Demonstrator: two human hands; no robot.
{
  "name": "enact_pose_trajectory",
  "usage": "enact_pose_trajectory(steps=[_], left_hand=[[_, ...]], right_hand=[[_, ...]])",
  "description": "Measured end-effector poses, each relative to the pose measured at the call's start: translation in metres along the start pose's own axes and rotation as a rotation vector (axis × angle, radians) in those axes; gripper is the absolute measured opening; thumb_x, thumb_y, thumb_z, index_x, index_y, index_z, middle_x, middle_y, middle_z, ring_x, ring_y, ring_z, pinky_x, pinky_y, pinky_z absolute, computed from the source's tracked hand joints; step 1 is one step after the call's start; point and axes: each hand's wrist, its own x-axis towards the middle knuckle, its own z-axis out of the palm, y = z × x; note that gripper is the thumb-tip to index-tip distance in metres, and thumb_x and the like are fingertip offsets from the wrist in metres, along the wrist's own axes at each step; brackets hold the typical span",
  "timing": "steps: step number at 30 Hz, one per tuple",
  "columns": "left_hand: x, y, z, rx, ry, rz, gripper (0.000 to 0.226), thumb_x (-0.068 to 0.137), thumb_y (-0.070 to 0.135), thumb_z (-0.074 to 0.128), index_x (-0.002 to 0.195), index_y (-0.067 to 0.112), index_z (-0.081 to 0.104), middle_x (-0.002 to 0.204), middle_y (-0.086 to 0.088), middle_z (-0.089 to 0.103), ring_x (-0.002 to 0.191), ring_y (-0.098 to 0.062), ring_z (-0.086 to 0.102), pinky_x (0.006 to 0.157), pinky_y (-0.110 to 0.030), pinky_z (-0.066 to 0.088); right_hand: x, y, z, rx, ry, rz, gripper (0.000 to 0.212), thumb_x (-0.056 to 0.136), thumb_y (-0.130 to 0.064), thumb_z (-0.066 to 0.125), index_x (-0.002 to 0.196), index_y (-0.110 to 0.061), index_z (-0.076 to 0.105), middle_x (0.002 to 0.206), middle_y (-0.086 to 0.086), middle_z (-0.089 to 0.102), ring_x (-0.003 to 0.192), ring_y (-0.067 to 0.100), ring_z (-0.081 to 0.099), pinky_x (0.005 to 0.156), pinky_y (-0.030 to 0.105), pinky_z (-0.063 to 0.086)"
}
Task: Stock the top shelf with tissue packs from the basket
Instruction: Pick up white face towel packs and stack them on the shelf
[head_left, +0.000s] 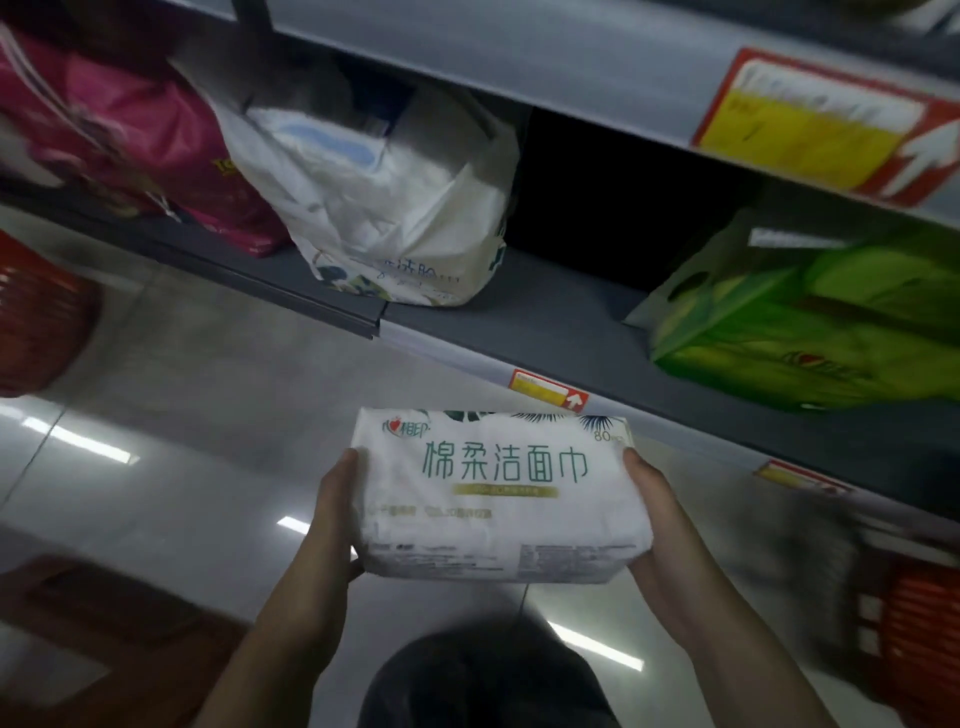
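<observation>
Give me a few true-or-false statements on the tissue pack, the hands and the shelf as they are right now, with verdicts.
1. Both hands hold the tissue pack, the left hand at its left end and the right hand at its right end. True.
2. The tissue pack already lies on the shelf. False: it is held in the air in front of the shelf's edge.
3. A gap lies open on the shelf between the white bag and the green pack. True.
4. The pink pack sits to the right of the green pack. False: it is at the far left, beside the white bag.
</observation>
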Motion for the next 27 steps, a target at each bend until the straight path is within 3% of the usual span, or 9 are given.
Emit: enact_pose_trajectory(steps=[3, 9, 11, 14, 16, 18, 21, 24, 27], left_hand=[[-0.036, 0.022, 0.001, -0.03, -0.005, -0.039, 0.065, 0.08, 0.07, 0.043, 0.124, 0.024, 0.06, 0.107, -0.006, 0.073, 0.102, -0.03, 0.067, 0.101, -0.051, 0.041], [-0.1, 0.074, 0.028, -0.181, -0.06, -0.148, 0.065, 0.082, 0.042, 0.059, 0.134, 0.005, 0.051, 0.13, -0.024, 0.058, 0.119, -0.045, 0.054, 0.071, -0.051, 0.056], [-0.124, 0.081, 0.034, -0.191, -0.073, -0.177, 0.07, 0.074, 0.045, 0.062, 0.133, 0.008, 0.052, 0.13, -0.023, 0.058, 0.119, -0.044, 0.054, 0.079, -0.057, 0.052], [-0.158, 0.09, 0.032, -0.141, -0.044, -0.147, 0.088, 0.05, 0.06, 0.066, 0.128, 0.02, 0.058, 0.124, -0.013, 0.066, 0.114, -0.036, 0.06, 0.102, -0.059, 0.042], [-0.178, 0.099, 0.029, -0.113, -0.073, -0.147, 0.096, 0.045, 0.065, 0.07, 0.13, 0.022, 0.057, 0.123, -0.012, 0.066, 0.113, -0.036, 0.062, 0.104, -0.058, 0.04], [-0.201, 0.122, 0.033, -0.114, -0.115, -0.123, 0.092, 0.057, 0.067, 0.075, 0.134, 0.023, 0.054, 0.13, -0.013, 0.062, 0.117, -0.036, 0.06, 0.105, -0.055, 0.039], [-0.226, 0.157, 0.041, -0.107, -0.108, -0.088, 0.051, 0.1, 0.039, 0.042, 0.143, 0.011, 0.043, 0.131, -0.019, 0.057, 0.118, -0.035, 0.055, 0.1, -0.047, 0.041], [-0.257, 0.185, 0.044, -0.067, -0.165, -0.096, 0.043, 0.101, 0.037, 0.04, 0.134, 0.011, 0.049, 0.116, -0.013, 0.062, 0.104, -0.03, 0.058, 0.095, -0.044, 0.044], [-0.282, 0.205, 0.049, -0.045, -0.059, -0.14, 0.044, 0.094, 0.045, 0.049, 0.126, 0.015, 0.056, 0.111, -0.01, 0.068, 0.103, -0.03, 0.063, 0.097, -0.048, 0.046]], right_hand=[[-0.024, -0.021, -0.008, -0.039, 0.045, -0.012, 0.041, 0.1, -0.012, 0.039, 0.139, 0.004, 0.039, 0.138, 0.028, 0.046, 0.125, 0.042, 0.046, 0.105, 0.049, 0.038], [-0.087, -0.065, -0.025, -0.027, 0.105, -0.043, 0.039, 0.099, -0.001, 0.034, 0.136, 0.011, 0.039, 0.136, 0.035, 0.044, 0.126, 0.047, 0.044, 0.094, 0.046, 0.043], [-0.115, -0.079, -0.034, 0.024, 0.087, -0.055, 0.039, 0.098, 0.0, 0.033, 0.134, 0.013, 0.04, 0.135, 0.037, 0.044, 0.126, 0.048, 0.043, 0.086, 0.043, 0.043], [-0.156, -0.094, -0.044, 0.046, 0.08, -0.033, 0.039, 0.097, 0.0, 0.035, 0.134, 0.012, 0.04, 0.137, 0.034, 0.044, 0.127, 0.046, 0.043, 0.097, 0.045, 0.039], [-0.185, -0.106, -0.045, 0.075, 0.076, 0.0, 0.04, 0.097, 0.0, 0.035, 0.135, 0.012, 0.039, 0.137, 0.034, 0.043, 0.127, 0.046, 0.043, 0.08, 0.035, 0.045], [-0.21, -0.117, -0.044, 0.106, 0.083, 0.004, 0.04, 0.098, -0.001, 0.036, 0.136, 0.011, 0.039, 0.136, 0.034, 0.044, 0.127, 0.046, 0.043, 0.072, 0.027, 0.043], [-0.246, -0.137, -0.045, 0.114, 0.109, -0.04, 0.039, 0.099, -0.001, 0.035, 0.135, 0.011, 0.04, 0.136, 0.034, 0.044, 0.127, 0.045, 0.043, 0.089, 0.039, 0.044], [-0.284, -0.164, -0.053, 0.171, 0.086, -0.093, 0.039, 0.099, -0.003, 0.034, 0.135, 0.011, 0.039, 0.137, 0.033, 0.044, 0.127, 0.044, 0.043, 0.105, 0.045, 0.034], [-0.324, -0.181, -0.065, 0.178, 0.055, -0.141, 0.041, 0.101, -0.011, 0.036, 0.138, 0.006, 0.038, 0.139, 0.025, 0.045, 0.124, 0.039, 0.047, 0.099, 0.043, 0.039]])
